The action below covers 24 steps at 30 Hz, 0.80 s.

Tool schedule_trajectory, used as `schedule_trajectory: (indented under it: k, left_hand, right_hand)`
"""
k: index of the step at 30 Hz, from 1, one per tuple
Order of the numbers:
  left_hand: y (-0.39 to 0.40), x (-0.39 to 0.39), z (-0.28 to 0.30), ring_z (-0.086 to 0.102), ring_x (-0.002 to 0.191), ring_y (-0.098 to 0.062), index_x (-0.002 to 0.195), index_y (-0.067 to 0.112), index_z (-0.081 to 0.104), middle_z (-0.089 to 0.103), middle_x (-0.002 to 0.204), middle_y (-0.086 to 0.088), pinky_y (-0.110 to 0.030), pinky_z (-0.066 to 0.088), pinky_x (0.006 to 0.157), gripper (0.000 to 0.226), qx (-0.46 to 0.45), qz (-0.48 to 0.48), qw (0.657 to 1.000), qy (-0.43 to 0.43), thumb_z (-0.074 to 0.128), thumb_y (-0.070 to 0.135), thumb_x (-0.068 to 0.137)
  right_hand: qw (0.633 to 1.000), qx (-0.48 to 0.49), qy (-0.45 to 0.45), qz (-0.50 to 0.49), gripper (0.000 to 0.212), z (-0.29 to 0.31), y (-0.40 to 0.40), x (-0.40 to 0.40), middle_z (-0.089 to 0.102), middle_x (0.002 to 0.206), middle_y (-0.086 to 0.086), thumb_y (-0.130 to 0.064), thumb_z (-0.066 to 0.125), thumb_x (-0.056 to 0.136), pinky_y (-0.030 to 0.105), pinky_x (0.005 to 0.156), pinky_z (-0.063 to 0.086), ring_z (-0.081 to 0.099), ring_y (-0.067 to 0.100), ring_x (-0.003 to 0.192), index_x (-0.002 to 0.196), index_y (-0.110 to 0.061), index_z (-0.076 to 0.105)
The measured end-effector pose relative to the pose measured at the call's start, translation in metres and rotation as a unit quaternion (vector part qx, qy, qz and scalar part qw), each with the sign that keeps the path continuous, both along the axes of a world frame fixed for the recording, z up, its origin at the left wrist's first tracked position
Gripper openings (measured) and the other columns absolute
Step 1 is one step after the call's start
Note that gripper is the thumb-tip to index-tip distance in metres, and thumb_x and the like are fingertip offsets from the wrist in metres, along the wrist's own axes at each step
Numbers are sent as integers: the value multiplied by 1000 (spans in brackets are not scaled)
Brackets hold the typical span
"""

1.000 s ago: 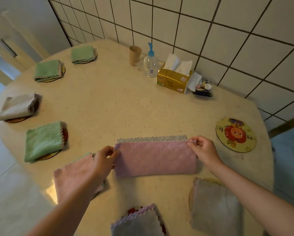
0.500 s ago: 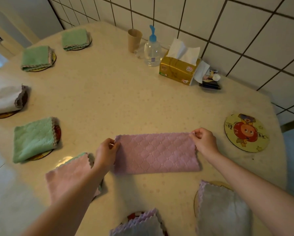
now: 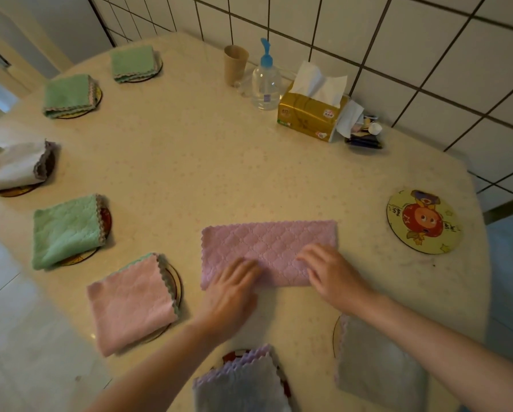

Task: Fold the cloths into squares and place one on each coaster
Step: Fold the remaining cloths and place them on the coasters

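Head view looks down on the pale surface [image 3: 189, 162], largest thing in sight. On it lies the pink cloth [image 3: 267, 248], folded into a long strip, near the front edge. Both hands press flat on its near half, fingers straight, gripping nothing: left hand [image 3: 231, 289] at the left end, right hand [image 3: 329, 272] toward the right. Folded cloths cover the coasters round the rim (seven in all). One cartoon coaster [image 3: 424, 221] sits bare, to the right, well apart from the strip. By the tiled wall stand a tissue box [image 3: 308, 114] with tissues poking out, a pump bottle [image 3: 266, 81] and a brown cup [image 3: 235, 65].
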<state>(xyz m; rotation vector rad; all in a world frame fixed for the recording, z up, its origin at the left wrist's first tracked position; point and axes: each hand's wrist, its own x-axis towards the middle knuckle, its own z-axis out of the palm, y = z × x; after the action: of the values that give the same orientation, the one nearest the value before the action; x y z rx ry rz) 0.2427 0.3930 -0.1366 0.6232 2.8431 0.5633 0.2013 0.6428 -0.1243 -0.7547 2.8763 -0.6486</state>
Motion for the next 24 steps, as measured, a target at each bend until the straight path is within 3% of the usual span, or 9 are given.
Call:
schedule_trajectory:
  k: [3,5,11,15,17,20,24]
  left_hand:
    - [13,18,-12,-2,147,-21,151,30,14,11,159,9,-45,-2,116,64,-71,-45,996,-42,27,47,91]
    - [10,23,-14,-15,144,-19,152,32,6,-1,158,12,-43,-12,114,66,-90,-30,993,-66,19,50,90]
    - [-24,42,-16,0,146,-22,151,32,9,5,158,11,-38,-4,117,63,-102,21,993,-60,22,48,91]
    - [-42,49,-11,-16,144,-15,147,35,-8,-15,154,15,-35,-4,119,65,-95,69,989,-92,2,53,85]
    - [-44,50,-9,-12,144,-16,147,33,-4,-10,154,14,-37,2,119,61,-96,80,989,-80,10,49,90]
    - [-40,49,-10,-2,145,-20,150,27,11,-1,154,10,-39,5,117,60,-103,96,988,-69,39,32,98]
    - [-33,45,-10,47,130,-30,134,13,54,48,142,-4,-45,44,100,67,-127,95,987,-27,77,15,72]
  right_hand:
    - [995,60,0,75,47,-16,-2,20,59,117,-1,-2,64,75,31,92,48,53,18,108,120,-15,59]
    - [993,88,-13,77,53,-20,5,25,59,117,0,1,67,70,32,90,51,54,19,109,120,-14,60]
    - [984,160,-10,72,74,-9,29,28,60,107,-1,10,79,47,22,72,54,61,15,96,114,-18,62]
    - [976,192,-22,105,82,-1,27,23,49,120,2,18,62,55,29,84,47,51,21,108,127,-18,47]
    - [973,202,-15,106,85,0,25,20,47,117,4,18,58,51,31,81,44,48,22,105,126,-19,45]
    - [966,238,5,95,84,-4,20,17,53,97,3,13,66,36,30,62,45,53,21,83,112,-20,51]
    - [966,236,36,98,66,-6,16,15,54,86,2,9,71,42,30,54,41,53,21,72,101,-19,58]
